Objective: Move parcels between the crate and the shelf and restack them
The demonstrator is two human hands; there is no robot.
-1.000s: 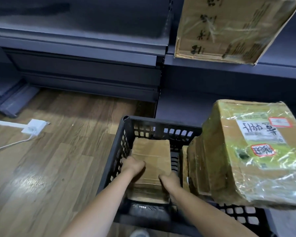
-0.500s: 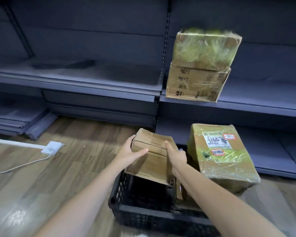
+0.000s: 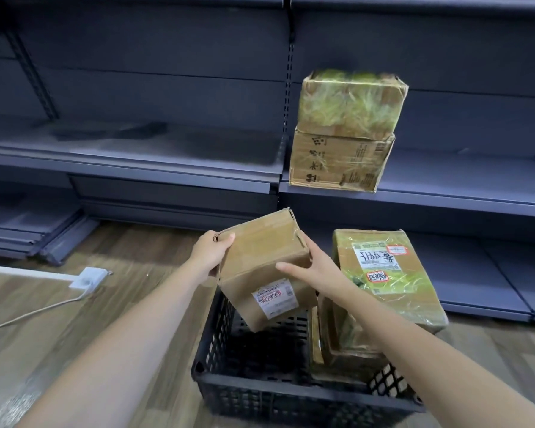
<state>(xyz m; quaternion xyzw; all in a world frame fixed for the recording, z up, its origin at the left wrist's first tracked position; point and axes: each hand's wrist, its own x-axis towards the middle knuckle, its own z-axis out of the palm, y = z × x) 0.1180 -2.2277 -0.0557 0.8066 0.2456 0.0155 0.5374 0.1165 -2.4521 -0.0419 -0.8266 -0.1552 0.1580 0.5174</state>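
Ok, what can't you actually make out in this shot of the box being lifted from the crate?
Head view only:
- Label on the held box: print too small and blurred.
- Left hand fingers: behind the box.
- Right hand: whether its fingers curl round the box.
- Crate floor: dark, partly covered by the taped parcel.
- Both elbows: cut by the bottom edge.

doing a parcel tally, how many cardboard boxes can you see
4 clearly: one held box above the crate, one taped box leaning in it, two stacked on the shelf. Others beneath may be hidden.
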